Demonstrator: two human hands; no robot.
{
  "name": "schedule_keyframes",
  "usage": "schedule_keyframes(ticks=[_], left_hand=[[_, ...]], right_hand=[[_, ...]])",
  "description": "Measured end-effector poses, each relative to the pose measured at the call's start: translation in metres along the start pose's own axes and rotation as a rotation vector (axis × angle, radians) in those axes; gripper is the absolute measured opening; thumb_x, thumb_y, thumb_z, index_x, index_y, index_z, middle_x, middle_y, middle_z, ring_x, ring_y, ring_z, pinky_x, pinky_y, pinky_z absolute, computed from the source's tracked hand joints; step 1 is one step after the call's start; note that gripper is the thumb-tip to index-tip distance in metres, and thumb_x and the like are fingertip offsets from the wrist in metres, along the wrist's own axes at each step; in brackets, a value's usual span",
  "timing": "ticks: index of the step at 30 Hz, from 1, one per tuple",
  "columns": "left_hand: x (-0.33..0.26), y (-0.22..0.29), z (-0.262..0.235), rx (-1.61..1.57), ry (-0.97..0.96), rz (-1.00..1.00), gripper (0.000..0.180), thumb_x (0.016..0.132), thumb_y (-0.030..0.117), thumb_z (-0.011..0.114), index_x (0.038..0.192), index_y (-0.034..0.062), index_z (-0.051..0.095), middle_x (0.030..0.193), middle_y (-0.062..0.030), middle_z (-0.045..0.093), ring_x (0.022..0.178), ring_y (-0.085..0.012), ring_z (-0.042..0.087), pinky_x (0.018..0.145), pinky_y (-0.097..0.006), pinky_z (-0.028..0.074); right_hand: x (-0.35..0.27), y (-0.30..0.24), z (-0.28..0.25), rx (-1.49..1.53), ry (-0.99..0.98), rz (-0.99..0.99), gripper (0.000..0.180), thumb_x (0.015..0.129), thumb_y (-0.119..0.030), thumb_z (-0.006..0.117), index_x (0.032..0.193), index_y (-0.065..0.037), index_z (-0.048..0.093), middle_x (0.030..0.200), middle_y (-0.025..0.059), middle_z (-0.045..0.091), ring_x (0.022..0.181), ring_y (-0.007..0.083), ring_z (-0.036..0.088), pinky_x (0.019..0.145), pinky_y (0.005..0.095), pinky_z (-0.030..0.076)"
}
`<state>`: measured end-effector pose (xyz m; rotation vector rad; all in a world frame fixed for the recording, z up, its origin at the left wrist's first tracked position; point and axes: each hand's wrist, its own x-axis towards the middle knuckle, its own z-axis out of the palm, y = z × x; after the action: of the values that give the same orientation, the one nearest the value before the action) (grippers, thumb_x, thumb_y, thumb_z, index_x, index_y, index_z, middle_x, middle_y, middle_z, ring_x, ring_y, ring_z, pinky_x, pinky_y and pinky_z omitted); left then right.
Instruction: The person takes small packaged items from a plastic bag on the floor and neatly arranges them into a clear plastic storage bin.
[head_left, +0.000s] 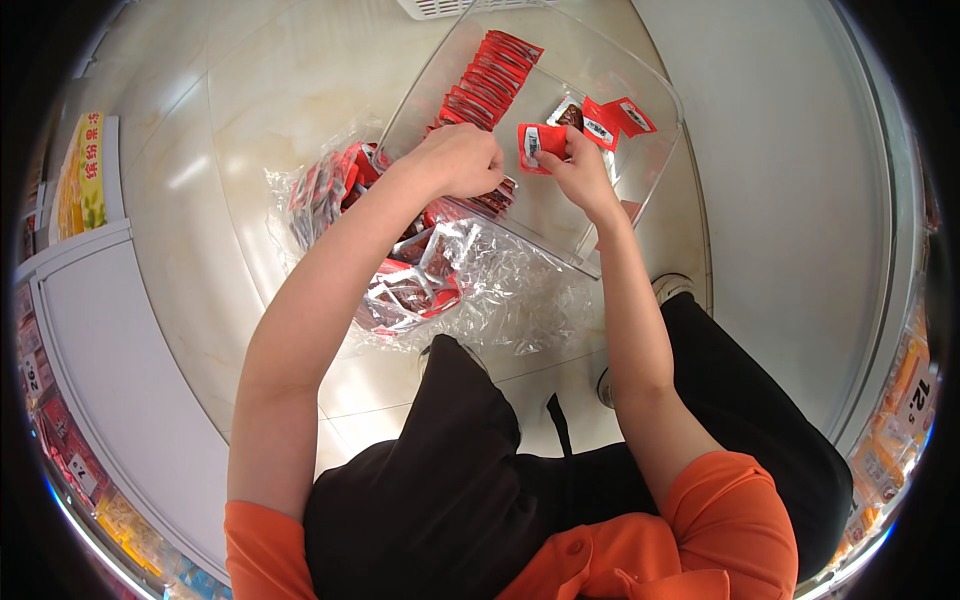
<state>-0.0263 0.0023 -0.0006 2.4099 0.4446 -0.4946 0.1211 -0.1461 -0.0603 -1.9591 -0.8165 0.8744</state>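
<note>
A red packet [547, 134] pinched in the right hand [581, 175] over a clear bin [550, 212].
Nearest, a crinkled clear bag [520, 300] of packets lies on the tiled floor [245, 115]; past it, the left hand [462, 162] curls over the bin's left side, its hold impossible to tell. Inside, loose packets [600, 126] lie right, an overlapping row [492, 80] left; beyond, a white basket [440, 8].

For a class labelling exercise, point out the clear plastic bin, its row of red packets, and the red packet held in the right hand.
Clear plastic bin [548, 208]: head view, bare floor.
Row of red packets [489, 80]: head view, middle of the row.
Held red packet [544, 138]: head view, upper face.
</note>
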Motion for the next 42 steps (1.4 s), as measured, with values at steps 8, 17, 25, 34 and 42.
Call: schedule_keyframes(ticks=[8, 17, 25, 34, 42], left_hand=[[-0.002, 0.001, -0.002, -0.013, 0.002, 0.012, 0.023, 0.077, 0.021, 0.057, 0.09, 0.0099, 0.073, 0.086, -0.0143, 0.069, 0.085, -0.0327, 0.066, 0.08, -0.044, 0.051], [-0.001, -0.002, 0.001, -0.011, 0.03, 0.035, 0.023, 0.077, 0.021, 0.058, 0.09, 0.0093, 0.073, 0.085, -0.0141, 0.069, 0.085, -0.0324, 0.066, 0.08, -0.043, 0.051], [-0.001, -0.001, 0.0, -0.017, 0.001, 0.013, 0.024, 0.077, 0.022, 0.058, 0.091, 0.0099, 0.074, 0.087, -0.0145, 0.069, 0.086, -0.0321, 0.066, 0.082, -0.043, 0.051], [-0.002, -0.001, 0.0, -0.012, 0.0, 0.015, 0.024, 0.077, 0.022, 0.058, 0.092, 0.0099, 0.074, 0.086, -0.0147, 0.069, 0.086, -0.0325, 0.066, 0.082, -0.043, 0.051], [-0.002, -0.001, 0.001, -0.026, 0.01, 0.016, 0.025, 0.076, 0.022, 0.059, 0.092, 0.0091, 0.073, 0.087, -0.0147, 0.069, 0.086, -0.0327, 0.066, 0.081, -0.043, 0.051]], right_hand=[[-0.006, -0.011, -0.007, -0.011, 0.05, 0.014, 0.024, 0.073, -0.005, 0.065, 0.095, 0.002, 0.055, 0.083, 0.0129, 0.065, 0.079, 0.0212, 0.064, 0.07, 0.0337, 0.05], [-0.007, -0.011, -0.001, -0.165, 0.144, -0.107, 0.024, 0.075, -0.01, 0.062, 0.094, 0.002, 0.053, 0.084, 0.0185, 0.065, 0.072, 0.0284, 0.064, 0.069, 0.0377, 0.05], [-0.001, -0.001, -0.001, -0.163, 0.136, 0.056, 0.026, 0.082, -0.013, 0.057, 0.103, 0.002, 0.053, 0.086, 0.022, 0.066, 0.084, 0.0349, 0.065, 0.074, 0.0399, 0.05], [-0.011, -0.017, -0.007, -0.362, 0.092, 0.023, 0.026, 0.076, -0.013, 0.065, 0.1, -0.002, 0.064, 0.087, 0.0203, 0.067, 0.083, 0.0353, 0.064, 0.076, 0.0432, 0.049], [-0.007, -0.003, -0.002, -0.379, 0.223, -0.059, 0.022, 0.074, -0.009, 0.07, 0.096, -0.005, 0.068, 0.085, 0.0131, 0.069, 0.074, 0.0283, 0.065, 0.069, 0.0376, 0.051]])
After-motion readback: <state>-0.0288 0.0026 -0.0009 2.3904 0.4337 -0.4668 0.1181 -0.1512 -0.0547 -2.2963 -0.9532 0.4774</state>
